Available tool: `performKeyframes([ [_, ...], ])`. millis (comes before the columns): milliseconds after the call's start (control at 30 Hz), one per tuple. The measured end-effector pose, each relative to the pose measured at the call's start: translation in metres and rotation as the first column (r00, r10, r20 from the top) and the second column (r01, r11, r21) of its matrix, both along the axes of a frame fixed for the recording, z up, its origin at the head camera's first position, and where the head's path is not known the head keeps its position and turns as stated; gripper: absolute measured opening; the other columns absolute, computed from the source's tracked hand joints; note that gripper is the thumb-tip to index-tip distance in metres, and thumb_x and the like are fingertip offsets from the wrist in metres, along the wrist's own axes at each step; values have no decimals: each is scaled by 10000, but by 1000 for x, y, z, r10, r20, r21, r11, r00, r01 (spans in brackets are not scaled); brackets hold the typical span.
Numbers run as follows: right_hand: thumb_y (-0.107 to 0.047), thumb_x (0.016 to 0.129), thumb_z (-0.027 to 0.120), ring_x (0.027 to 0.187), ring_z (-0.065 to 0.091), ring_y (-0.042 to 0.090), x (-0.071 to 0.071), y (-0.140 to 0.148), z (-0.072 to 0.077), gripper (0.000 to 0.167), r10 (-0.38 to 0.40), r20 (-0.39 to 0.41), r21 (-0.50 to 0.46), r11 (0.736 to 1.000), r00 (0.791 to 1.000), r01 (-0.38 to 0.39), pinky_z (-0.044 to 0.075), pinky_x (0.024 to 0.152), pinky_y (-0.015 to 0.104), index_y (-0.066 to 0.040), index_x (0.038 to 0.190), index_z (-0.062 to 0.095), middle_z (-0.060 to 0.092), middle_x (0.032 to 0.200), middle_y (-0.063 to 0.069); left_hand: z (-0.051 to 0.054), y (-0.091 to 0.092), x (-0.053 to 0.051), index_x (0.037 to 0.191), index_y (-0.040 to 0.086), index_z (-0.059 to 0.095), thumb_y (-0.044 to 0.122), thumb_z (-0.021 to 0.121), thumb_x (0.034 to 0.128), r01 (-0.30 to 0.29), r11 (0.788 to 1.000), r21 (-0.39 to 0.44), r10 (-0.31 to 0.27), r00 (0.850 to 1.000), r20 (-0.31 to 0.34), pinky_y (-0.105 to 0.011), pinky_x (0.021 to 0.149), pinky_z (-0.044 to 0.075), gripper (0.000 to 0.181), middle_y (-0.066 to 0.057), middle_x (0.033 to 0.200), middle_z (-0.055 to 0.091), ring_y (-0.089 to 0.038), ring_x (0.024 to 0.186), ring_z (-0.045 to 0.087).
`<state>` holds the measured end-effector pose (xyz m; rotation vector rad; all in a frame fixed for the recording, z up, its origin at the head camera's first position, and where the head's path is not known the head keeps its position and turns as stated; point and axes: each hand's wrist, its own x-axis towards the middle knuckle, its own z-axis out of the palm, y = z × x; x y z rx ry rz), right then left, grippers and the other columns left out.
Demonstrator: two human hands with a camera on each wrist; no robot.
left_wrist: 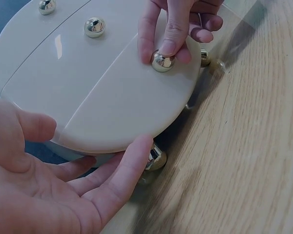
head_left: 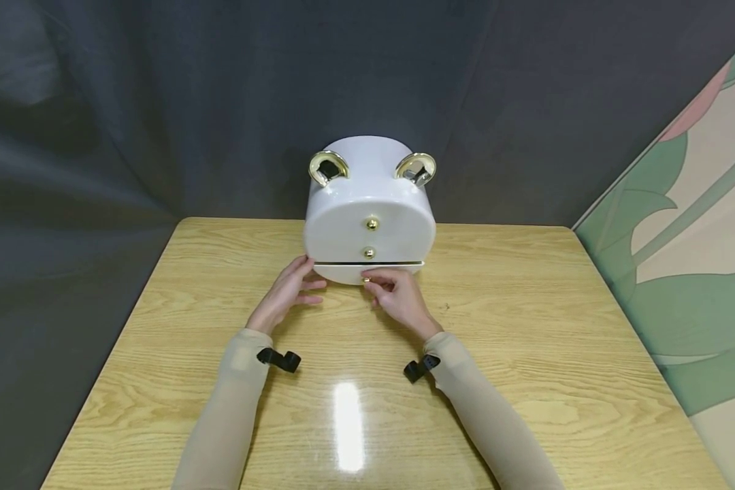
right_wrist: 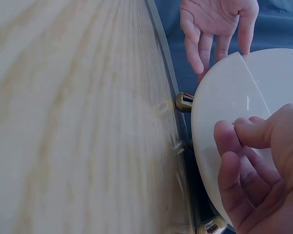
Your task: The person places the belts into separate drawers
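A rounded white drawer box stands on the table, its front towards me. My right hand pinches the small gold knob of the bottom drawer between thumb and fingers. Along that drawer's top edge runs a dark gap, and its front stands slightly forward. At the box's lower left side is my left hand, fingers extended and spread, fingertips against the side in the left wrist view. Two more gold knobs, an upper one and a middle one, sit above.
Two gold ear-shaped loops, left and right, rise from the box top. Small gold feet hold it off the wooden table. Behind hangs a dark curtain; a flower-patterned cloth is at the right.
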<state>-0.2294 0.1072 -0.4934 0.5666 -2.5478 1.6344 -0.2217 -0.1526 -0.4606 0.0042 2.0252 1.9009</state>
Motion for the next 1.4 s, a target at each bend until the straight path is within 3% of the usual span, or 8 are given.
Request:
performKeyframes([
  [767,-30,989,741,626,711,338,-5,-2,1,228,-21,32,5,1000,999,21,523,552,212,-51,1207,800,814,932,159,-1,0,-1,1702,132,225,408,325,1176,-6,1000,-11,6,1000,-4,-412,1030,600,603,-239,1577,438,-411,1425,529],
  [1167,-49,995,741,661,722,390,-7,-1,1,228,-18,63,-8,1000,998,18,523,562,196,-39,1217,793,814,1041,195,-1,-1,0,1695,129,248,413,321,1175,-11,1000,-23,11,1000,-8,-451,1062,582,597,-258,1562,447,-413,1416,543],
  [1400,-47,1000,733,652,727,325,-8,-1,1,223,-22,72,1,1000,997,22,552,571,222,-57,1213,800,820,1048,165,1,-2,1,1677,93,275,425,324,1173,-14,999,-45,13,1000,-17,-444,1058,584,605,-257,1562,461,-424,1413,546],
])
